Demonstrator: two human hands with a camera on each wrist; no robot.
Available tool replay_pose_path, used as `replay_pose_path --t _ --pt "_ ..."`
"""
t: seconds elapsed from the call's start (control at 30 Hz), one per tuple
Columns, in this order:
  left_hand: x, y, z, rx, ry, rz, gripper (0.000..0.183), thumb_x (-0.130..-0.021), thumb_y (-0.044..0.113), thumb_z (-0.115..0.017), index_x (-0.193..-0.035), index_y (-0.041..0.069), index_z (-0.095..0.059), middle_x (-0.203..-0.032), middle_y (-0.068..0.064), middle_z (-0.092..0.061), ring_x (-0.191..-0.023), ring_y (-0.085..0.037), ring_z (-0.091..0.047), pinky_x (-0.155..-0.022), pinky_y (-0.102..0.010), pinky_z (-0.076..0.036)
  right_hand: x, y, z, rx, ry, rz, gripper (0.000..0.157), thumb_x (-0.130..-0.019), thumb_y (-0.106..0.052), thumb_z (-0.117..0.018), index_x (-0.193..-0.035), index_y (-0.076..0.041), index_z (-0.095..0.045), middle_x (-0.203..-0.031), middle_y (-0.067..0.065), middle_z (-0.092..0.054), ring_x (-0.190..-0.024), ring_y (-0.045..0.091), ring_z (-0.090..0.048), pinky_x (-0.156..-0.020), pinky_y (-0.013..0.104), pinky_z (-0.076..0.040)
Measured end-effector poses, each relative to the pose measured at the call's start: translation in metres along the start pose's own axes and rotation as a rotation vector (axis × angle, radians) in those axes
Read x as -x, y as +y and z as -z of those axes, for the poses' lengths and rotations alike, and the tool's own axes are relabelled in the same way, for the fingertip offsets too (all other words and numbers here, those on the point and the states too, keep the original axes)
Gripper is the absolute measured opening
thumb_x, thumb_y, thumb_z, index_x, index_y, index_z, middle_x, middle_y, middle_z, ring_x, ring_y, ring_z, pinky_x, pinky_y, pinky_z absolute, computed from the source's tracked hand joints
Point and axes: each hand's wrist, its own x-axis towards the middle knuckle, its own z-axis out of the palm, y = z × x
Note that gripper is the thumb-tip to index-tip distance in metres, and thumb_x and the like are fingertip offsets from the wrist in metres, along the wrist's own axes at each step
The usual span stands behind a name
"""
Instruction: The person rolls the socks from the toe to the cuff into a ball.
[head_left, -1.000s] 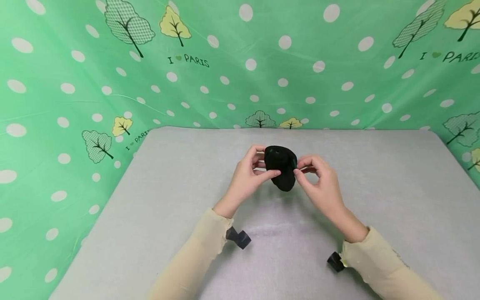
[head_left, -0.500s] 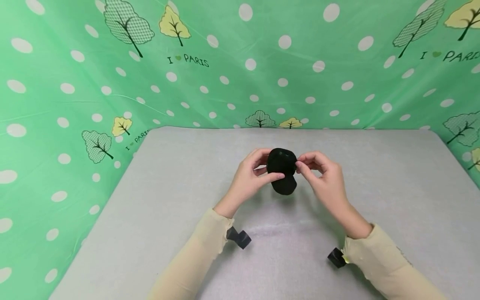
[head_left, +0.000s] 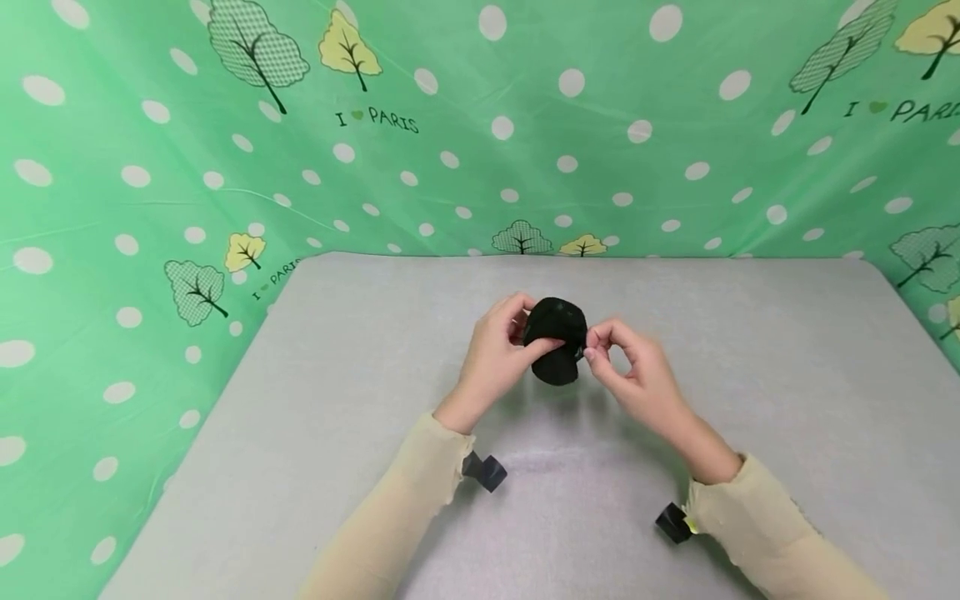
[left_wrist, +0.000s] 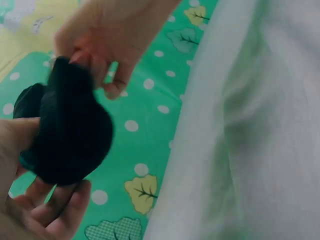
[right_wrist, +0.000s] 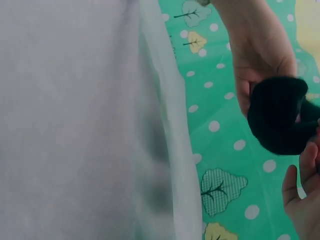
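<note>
A black, soft-looking cloth thing (head_left: 557,318) is held above the table, its rounded upper part folded over a lower lobe; its exact kind is unclear. My left hand (head_left: 491,354) grips it from the left, thumb across the front and fingers behind. With thumb and fingertips, my right hand (head_left: 637,371) pinches its right edge. In the left wrist view the black cloth (left_wrist: 75,130) lies between the left fingers, while the right hand (left_wrist: 112,37) touches its upper end. The right wrist view shows a fold in the cloth (right_wrist: 275,115), its right side partly cut off.
A grey table (head_left: 337,358) spreads beneath both hands. Behind it hangs a green dotted curtain (head_left: 450,183) with printed trees. Black wrist-worn pieces (head_left: 491,472) jut out from both sleeves.
The black cloth has tilted and shifted slightly left. The right hand rose a little, then came down along its right edge. The left hand keeps its grip throughout.
</note>
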Motion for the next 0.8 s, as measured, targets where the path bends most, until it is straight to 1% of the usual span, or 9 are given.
replay_pose_path --t 0.07,0.13,0.2,0.3,0.4,0.5,0.67,0.73,0.8 --pt "0.000 -0.001 0.000 -0.044 0.021 -0.010 0.028 -0.081 0.019 -0.083 -0.098 0.010 -0.062 -0.087 -0.006 -0.058 -0.071 -0.015 -0.055 -0.066 -0.021 -0.049 0.001 -0.001 -0.002 0.019 -0.019 0.016 0.017 -0.087 0.014 -0.058 -0.087 -0.003 -0.057 -0.076 -0.001 -0.054 -0.074 0.006 -0.049 -0.068 0.021 -0.041" --pt "0.001 -0.001 0.000 -0.065 0.031 -0.017 0.029 -0.082 0.019 -0.082 -0.099 0.010 -0.061 -0.089 -0.007 -0.058 -0.074 -0.015 -0.056 -0.068 -0.021 -0.050 0.002 -0.001 -0.004 0.046 -0.019 -0.004 0.015 -0.088 0.012 -0.059 -0.088 -0.003 -0.057 -0.077 -0.001 -0.055 -0.074 0.006 -0.049 -0.069 0.021 -0.042" --pt "0.002 -0.001 0.000 -0.066 0.022 -0.024 0.029 -0.083 0.018 -0.082 -0.102 0.010 -0.061 -0.092 -0.007 -0.058 -0.077 -0.016 -0.057 -0.071 -0.022 -0.054 0.002 -0.001 -0.005 0.073 -0.004 -0.056 0.013 -0.089 0.010 -0.060 -0.089 -0.003 -0.058 -0.078 -0.001 -0.056 -0.075 0.004 -0.050 -0.071 0.018 -0.043" --pt "0.004 0.001 -0.001 -0.062 0.002 -0.036 0.031 -0.084 0.018 -0.081 -0.106 0.009 -0.060 -0.098 -0.008 -0.059 -0.083 -0.017 -0.060 -0.074 -0.023 -0.057 0.002 -0.001 -0.004 0.098 0.034 -0.140 0.008 -0.091 0.006 -0.061 -0.092 -0.001 -0.059 -0.081 0.002 -0.060 -0.078 0.003 -0.053 -0.074 0.013 -0.045" --pt "0.005 0.002 -0.001 -0.063 -0.001 -0.054 0.032 -0.084 0.019 -0.081 -0.109 0.010 -0.062 -0.102 -0.008 -0.058 -0.086 -0.016 -0.062 -0.075 -0.023 -0.058 -0.001 -0.002 -0.004 0.106 0.060 -0.184 0.004 -0.092 0.003 -0.063 -0.095 0.001 -0.059 -0.087 0.006 -0.063 -0.081 0.001 -0.057 -0.076 0.010 -0.048" --pt "0.006 0.003 -0.001 -0.059 -0.021 -0.062 0.036 -0.084 0.023 -0.081 -0.114 0.012 -0.063 -0.108 -0.005 -0.059 -0.093 -0.015 -0.063 -0.077 -0.022 -0.057 -0.002 -0.003 -0.003 0.105 0.086 -0.214 0.003 -0.093 0.001 -0.062 -0.096 0.002 -0.061 -0.088 0.008 -0.066 -0.081 -0.001 -0.059 -0.076 0.009 -0.049" --pt "0.009 0.006 -0.002 -0.041 -0.078 -0.057 0.040 -0.088 0.029 -0.077 -0.123 0.014 -0.062 -0.116 -0.002 -0.061 -0.100 -0.016 -0.064 -0.081 -0.023 -0.057 -0.003 -0.005 -0.003 0.135 0.114 -0.228 0.003 -0.094 0.001 -0.060 -0.093 0.002 -0.063 -0.085 0.010 -0.067 -0.078 -0.002 -0.059 -0.075 0.007 -0.048" --pt "0.010 0.008 -0.004 -0.032 -0.078 -0.056 0.040 -0.090 0.030 -0.075 -0.124 0.014 -0.062 -0.116 -0.003 -0.063 -0.102 -0.016 -0.064 -0.079 -0.022 -0.058 -0.003 -0.005 -0.003 0.146 0.121 -0.211 0.003 -0.093 0.002 -0.060 -0.093 0.001 -0.063 -0.085 0.009 -0.067 -0.078 -0.002 -0.059 -0.075 0.007 -0.049" --pt "0.010 0.009 -0.005 -0.026 -0.064 -0.049 0.038 -0.092 0.031 -0.073 -0.124 0.014 -0.063 -0.116 -0.003 -0.065 -0.101 -0.017 -0.065 -0.077 -0.021 -0.058 -0.003 -0.004 -0.004 0.159 0.121 -0.175 0.004 -0.092 0.003 -0.060 -0.092 0.000 -0.063 -0.086 0.008 -0.066 -0.079 -0.001 -0.059 -0.076 0.008 -0.049"
